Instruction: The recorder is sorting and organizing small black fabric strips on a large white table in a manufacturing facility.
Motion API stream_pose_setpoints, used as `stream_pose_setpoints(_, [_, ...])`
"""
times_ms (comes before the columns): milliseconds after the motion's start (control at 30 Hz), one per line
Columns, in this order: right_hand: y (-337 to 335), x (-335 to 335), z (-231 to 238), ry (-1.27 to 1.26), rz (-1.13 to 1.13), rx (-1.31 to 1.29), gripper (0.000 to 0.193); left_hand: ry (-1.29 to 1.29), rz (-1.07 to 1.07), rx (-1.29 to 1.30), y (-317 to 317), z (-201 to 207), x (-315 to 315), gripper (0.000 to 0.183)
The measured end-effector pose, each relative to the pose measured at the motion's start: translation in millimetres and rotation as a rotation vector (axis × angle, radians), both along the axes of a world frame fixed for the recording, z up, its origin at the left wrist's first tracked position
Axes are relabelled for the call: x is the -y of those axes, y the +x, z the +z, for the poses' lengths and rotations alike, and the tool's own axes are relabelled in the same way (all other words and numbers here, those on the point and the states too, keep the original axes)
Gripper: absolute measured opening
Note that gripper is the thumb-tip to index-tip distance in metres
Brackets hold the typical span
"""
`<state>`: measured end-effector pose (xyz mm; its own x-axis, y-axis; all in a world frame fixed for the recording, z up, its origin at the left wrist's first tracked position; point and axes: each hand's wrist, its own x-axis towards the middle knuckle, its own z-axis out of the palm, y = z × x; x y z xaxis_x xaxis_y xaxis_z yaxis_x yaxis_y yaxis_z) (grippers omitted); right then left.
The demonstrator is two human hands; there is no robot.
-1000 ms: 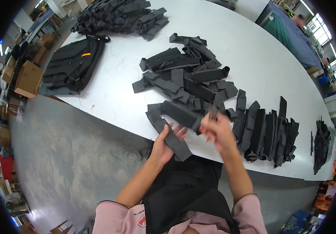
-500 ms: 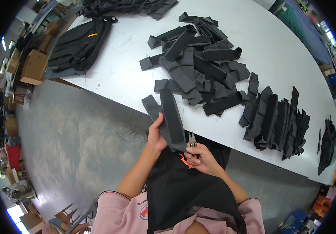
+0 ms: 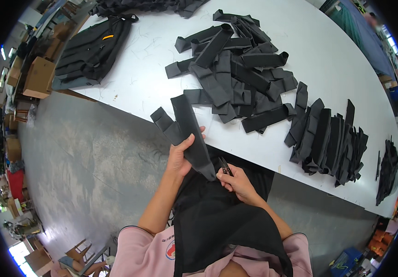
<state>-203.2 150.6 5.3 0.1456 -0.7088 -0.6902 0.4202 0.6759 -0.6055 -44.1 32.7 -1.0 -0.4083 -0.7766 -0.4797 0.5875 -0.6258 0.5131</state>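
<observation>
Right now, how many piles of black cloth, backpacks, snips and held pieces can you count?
Piles of black cloth on the table: 4
Backpack: 1
Snips in right hand: 1
Black fabric piece in left hand: 1
Total: 7

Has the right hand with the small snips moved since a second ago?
Yes. The right hand has dropped from over the white table's edge to below it, near the lap, at the black fabric strip's lower end.

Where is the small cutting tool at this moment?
In the head view the small cutting tool is in the right hand, low centre, touching the lower end of the black fabric strip held by the left hand.
</observation>
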Motion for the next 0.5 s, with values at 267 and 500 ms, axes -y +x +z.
stream_pose_setpoints(267, [-2.2, 53.4, 18.6, -0.976, 0.250, -1.543, 0.028, -0.077, 0.082, 0.261, 15.0, 2.6, -1.4, 0.037])
stream_pose_setpoints(500, [-8.4, 95.9, 10.1, -1.212, 0.394, -1.698, 0.028, -0.093, 0.075, 0.269, 11.4, 18.3, -2.6, 0.040])
